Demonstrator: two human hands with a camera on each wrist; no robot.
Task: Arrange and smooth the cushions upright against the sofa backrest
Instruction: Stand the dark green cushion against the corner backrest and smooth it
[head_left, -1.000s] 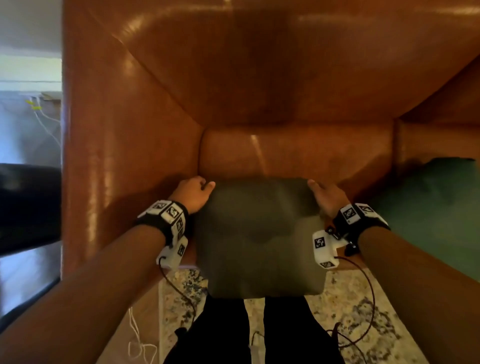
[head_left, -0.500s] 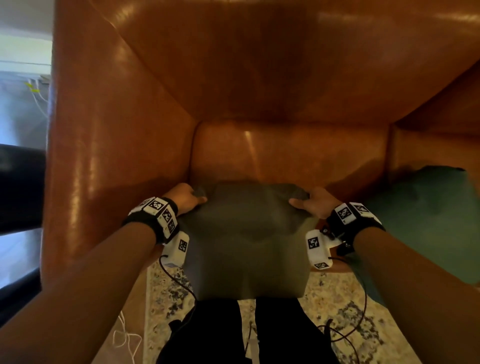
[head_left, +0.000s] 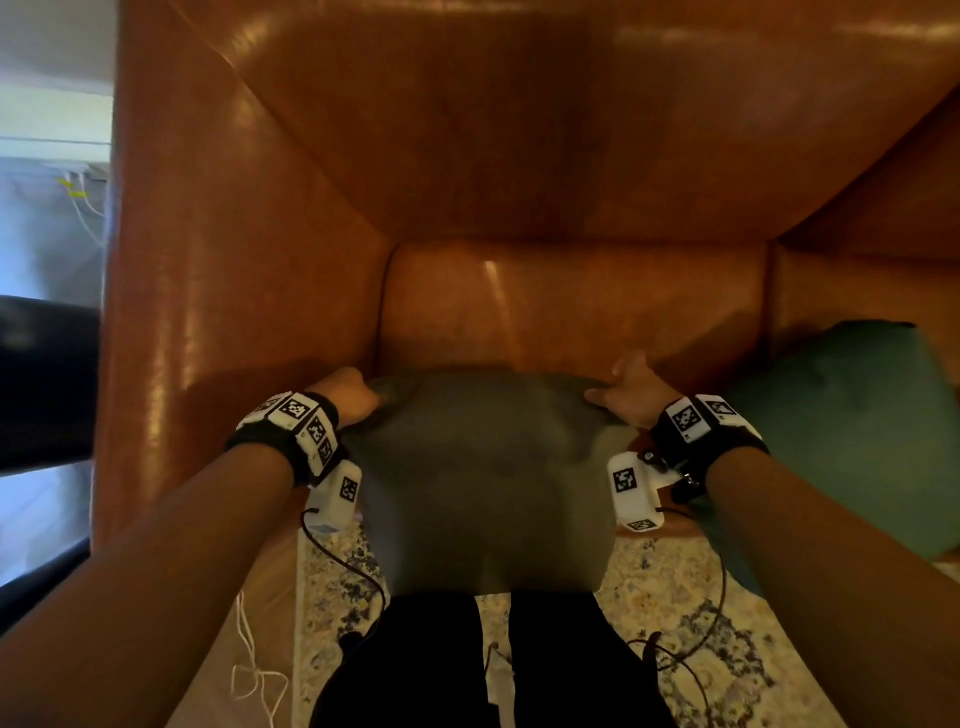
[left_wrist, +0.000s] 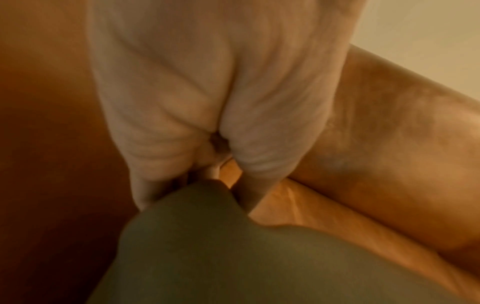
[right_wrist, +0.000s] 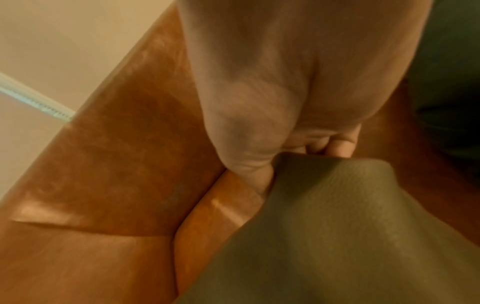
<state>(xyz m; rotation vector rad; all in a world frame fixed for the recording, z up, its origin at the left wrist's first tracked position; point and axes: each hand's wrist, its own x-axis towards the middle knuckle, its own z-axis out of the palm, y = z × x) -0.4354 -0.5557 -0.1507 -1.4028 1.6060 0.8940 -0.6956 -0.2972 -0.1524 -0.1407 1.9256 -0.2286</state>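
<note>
Olive cushion (head_left: 488, 483) over near edge of brown leather sofa (head_left: 519, 156) seat, far corners grasped: left hand (head_left: 349, 397) pinching left corner, right hand (head_left: 631, 395) gripping right corner. Green cushion (head_left: 852, 431) on seat at right.

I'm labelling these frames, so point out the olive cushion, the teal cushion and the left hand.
olive cushion (head_left: 488, 483): head view, middle of its face.
teal cushion (head_left: 852, 426): head view, middle of its face.
left hand (head_left: 349, 399): head view, back of the hand.
</note>
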